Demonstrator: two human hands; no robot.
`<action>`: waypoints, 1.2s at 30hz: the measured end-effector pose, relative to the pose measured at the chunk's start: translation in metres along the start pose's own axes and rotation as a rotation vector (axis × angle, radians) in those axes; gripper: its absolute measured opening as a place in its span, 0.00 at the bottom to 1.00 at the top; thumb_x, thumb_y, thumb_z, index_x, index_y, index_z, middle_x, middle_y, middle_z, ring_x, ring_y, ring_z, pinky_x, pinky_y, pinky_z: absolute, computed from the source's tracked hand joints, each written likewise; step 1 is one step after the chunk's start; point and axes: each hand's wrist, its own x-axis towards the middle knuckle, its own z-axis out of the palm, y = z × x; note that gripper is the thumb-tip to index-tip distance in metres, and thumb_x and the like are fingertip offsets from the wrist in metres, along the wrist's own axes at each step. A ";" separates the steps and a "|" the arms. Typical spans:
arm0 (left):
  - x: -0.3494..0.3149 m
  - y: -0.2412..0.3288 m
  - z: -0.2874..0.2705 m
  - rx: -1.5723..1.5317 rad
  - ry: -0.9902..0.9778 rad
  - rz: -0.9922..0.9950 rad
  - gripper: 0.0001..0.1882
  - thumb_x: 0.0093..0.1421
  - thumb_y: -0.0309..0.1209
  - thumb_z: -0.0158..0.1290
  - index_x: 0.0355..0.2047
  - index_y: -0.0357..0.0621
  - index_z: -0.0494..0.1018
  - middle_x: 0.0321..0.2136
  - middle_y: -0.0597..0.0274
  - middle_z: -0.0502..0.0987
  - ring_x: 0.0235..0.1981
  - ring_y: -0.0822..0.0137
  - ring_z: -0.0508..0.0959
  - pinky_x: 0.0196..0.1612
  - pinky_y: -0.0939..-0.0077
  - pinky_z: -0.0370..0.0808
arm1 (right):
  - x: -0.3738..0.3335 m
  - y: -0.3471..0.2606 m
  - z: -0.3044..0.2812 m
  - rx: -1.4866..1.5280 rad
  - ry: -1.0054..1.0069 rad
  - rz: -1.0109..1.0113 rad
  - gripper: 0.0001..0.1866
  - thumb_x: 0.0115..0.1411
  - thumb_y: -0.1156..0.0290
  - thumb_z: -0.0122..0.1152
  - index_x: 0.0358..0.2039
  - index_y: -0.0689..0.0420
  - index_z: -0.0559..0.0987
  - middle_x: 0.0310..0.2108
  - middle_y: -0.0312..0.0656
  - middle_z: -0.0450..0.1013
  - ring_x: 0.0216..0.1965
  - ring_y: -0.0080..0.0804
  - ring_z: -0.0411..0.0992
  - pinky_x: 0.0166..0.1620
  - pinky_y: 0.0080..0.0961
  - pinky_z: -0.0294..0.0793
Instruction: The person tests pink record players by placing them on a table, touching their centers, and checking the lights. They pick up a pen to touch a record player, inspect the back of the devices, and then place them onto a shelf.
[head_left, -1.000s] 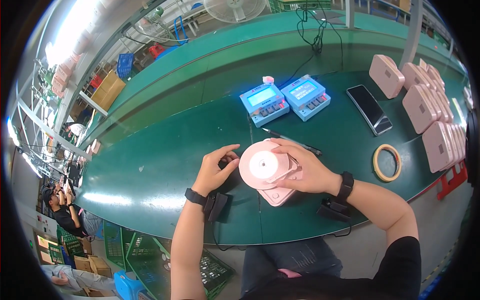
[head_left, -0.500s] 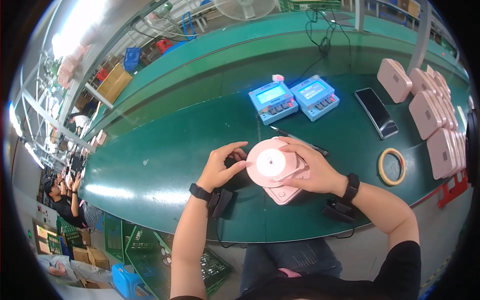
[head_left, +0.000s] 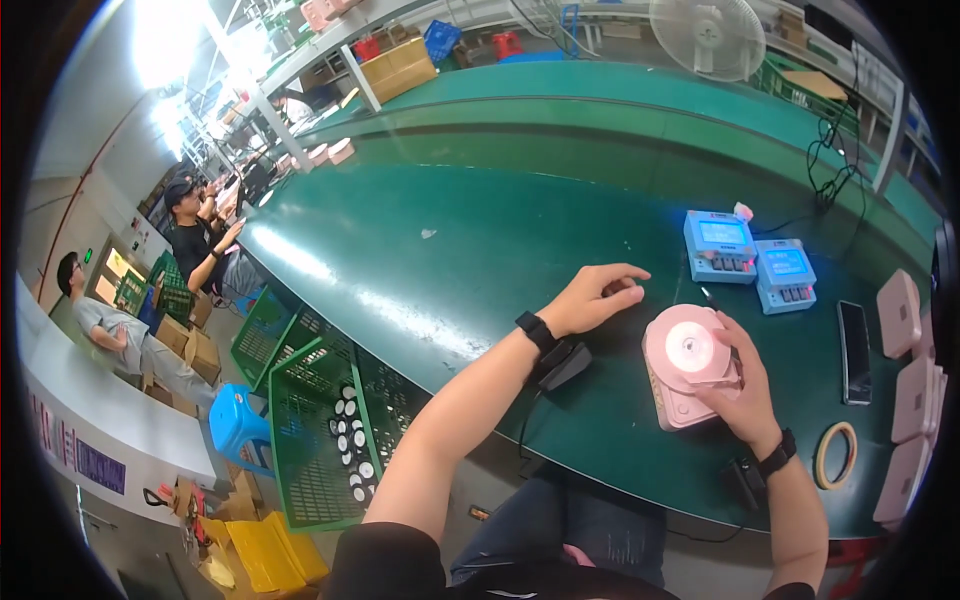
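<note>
Pink all over, the device sits at the near side of our green table, in front of us and a little to the right. Its round disc, bright white at the middle, lies over a squarer body; whether that body bears fully on the tabletop we cannot tell. Our right hand grips the device from the right, thumb on the near side and fingers along the far rim. Our left hand hovers just beside it on the left, fingers loosely bent, thumb and fingertips apart, clear of the device.

Beyond the device we see two blue meters with lit screens, set side by side, and a pen partly hidden. To the right lie a dark phone and a tape roll, with pink cases lined up along the picture's edge. Below our left wrist is a black block; another is by our right wrist. Left of our table, a green crate holds round parts, near a blue stool.
</note>
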 end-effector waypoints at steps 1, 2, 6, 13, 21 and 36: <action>0.002 -0.002 0.000 -0.090 0.049 -0.018 0.17 0.64 0.32 0.51 0.50 0.37 0.72 0.32 0.63 0.79 0.31 0.75 0.75 0.38 0.79 0.72 | -0.003 0.001 -0.002 0.028 0.013 -0.001 0.36 0.45 0.72 0.72 0.56 0.59 0.67 0.63 0.53 0.58 0.64 0.45 0.58 0.64 0.37 0.58; 0.005 -0.005 0.001 -0.183 0.093 -0.035 0.16 0.65 0.32 0.50 0.50 0.36 0.73 0.32 0.63 0.79 0.31 0.75 0.75 0.38 0.80 0.72 | -0.006 0.002 -0.005 0.054 0.032 0.000 0.36 0.45 0.72 0.72 0.56 0.59 0.67 0.63 0.53 0.58 0.64 0.45 0.58 0.64 0.36 0.58; 0.011 -0.009 -0.009 -0.197 0.214 -0.104 0.16 0.68 0.35 0.45 0.48 0.36 0.74 0.32 0.63 0.79 0.31 0.77 0.73 0.38 0.83 0.71 | 0.001 0.009 -0.010 -0.123 -0.025 -0.072 0.37 0.45 0.72 0.73 0.56 0.58 0.67 0.64 0.51 0.57 0.65 0.43 0.57 0.64 0.35 0.58; 0.013 -0.016 -0.014 -0.266 0.265 -0.177 0.17 0.69 0.36 0.43 0.48 0.37 0.74 0.31 0.67 0.76 0.30 0.80 0.71 0.37 0.86 0.69 | 0.004 -0.002 -0.014 -0.071 -0.060 0.026 0.37 0.45 0.75 0.72 0.57 0.57 0.68 0.66 0.49 0.55 0.67 0.39 0.55 0.65 0.33 0.58; 0.011 -0.012 -0.014 -0.254 0.262 -0.180 0.17 0.70 0.36 0.43 0.49 0.37 0.73 0.31 0.66 0.76 0.30 0.79 0.70 0.38 0.86 0.68 | 0.002 -0.002 -0.016 -0.070 -0.064 0.009 0.36 0.44 0.74 0.74 0.55 0.57 0.69 0.66 0.50 0.56 0.67 0.41 0.54 0.65 0.33 0.58; 0.010 -0.019 -0.016 -0.255 0.270 -0.206 0.16 0.70 0.35 0.44 0.49 0.36 0.72 0.31 0.66 0.76 0.30 0.79 0.70 0.37 0.85 0.69 | 0.002 -0.004 -0.015 -0.103 -0.032 0.011 0.34 0.44 0.70 0.75 0.53 0.59 0.72 0.64 0.49 0.59 0.65 0.42 0.58 0.63 0.33 0.61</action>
